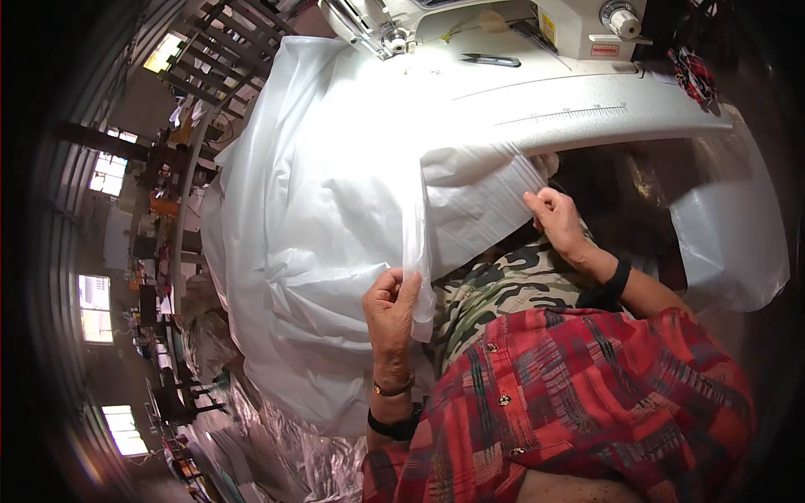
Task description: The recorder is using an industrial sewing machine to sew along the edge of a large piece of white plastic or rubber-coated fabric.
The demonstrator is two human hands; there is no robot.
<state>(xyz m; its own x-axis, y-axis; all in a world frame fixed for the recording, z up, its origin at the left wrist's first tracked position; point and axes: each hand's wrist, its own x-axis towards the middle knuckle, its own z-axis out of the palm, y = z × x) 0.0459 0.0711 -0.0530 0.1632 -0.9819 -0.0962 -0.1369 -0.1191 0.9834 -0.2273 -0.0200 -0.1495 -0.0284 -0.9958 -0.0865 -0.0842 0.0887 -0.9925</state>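
A large sheet of white, slightly glossy fabric (335,226) spreads over the sewing machine's bed and hangs down at the left, reaching my lap. My left hand (391,312) pinches a folded edge of it, a narrow strip that runs up toward the machine. Farther right, my right hand (557,220) grips the corner of a fabric flap between thumb and fingers. Above both hands stands the white sewing machine (503,33); its needle area (397,44) is brightly lit, and the fabric beneath it is washed out by glare.
Black-handled thread snips (490,60) lie on the machine bed, behind a printed ruler scale (579,112). A clear plastic bag (729,226) hangs at the right edge. Dark slatted racks (222,54) stand at the far left. Crumpled shiny sheeting (293,457) lies at the lower left.
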